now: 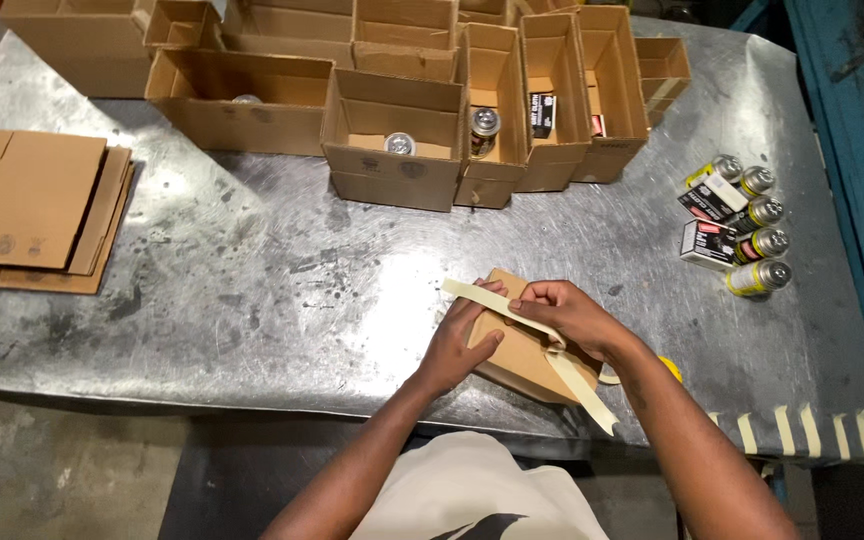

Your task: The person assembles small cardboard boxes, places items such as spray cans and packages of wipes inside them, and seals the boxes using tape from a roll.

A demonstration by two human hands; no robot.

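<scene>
A small closed cardboard box lies near the front edge of the metal table. My left hand grips the box's left side. My right hand rests on top of the box and presses a long strip of beige tape across it. The tape's loose end hangs past the box toward me. A tape roll peeks out behind my right forearm, mostly hidden.
Several open cardboard boxes stand in rows at the back, some with cans inside. Cans and small dark cartons lie at the right. Flat cardboard sheets are stacked at the left. Cut tape strips hang on the front right edge.
</scene>
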